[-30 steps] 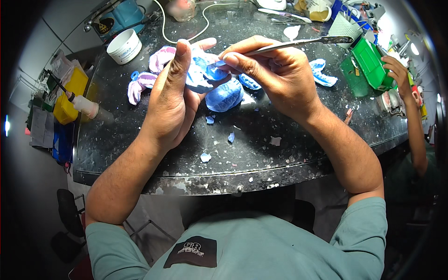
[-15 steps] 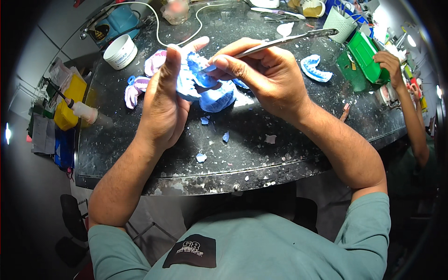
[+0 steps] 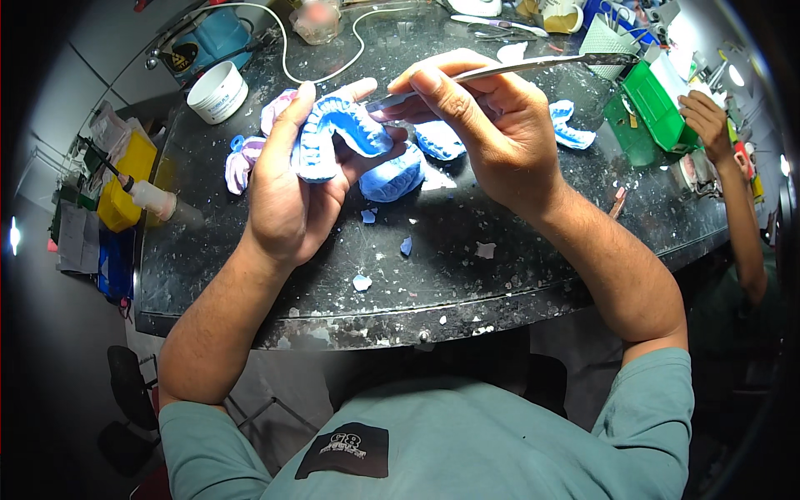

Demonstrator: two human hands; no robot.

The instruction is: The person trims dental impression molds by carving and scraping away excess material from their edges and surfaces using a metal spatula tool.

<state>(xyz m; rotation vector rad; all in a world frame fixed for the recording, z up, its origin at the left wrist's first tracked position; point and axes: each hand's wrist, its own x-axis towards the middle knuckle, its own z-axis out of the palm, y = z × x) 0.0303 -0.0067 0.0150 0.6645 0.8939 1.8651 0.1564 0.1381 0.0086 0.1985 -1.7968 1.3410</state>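
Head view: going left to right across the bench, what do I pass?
Yellow box → white tub → left hand holding the blue tooth mould → right hand gripping a metal tool → green box → another person's hand.

The left hand covers the back half of the blue tooth mold, so that part cannot be seen. The tip of the thin metal tool slips behind the right hand's fingers. A pale jar at the top edge is blurry. The co-worker's hand at the right hides whatever it touches. The yellow box at the left is partly covered.
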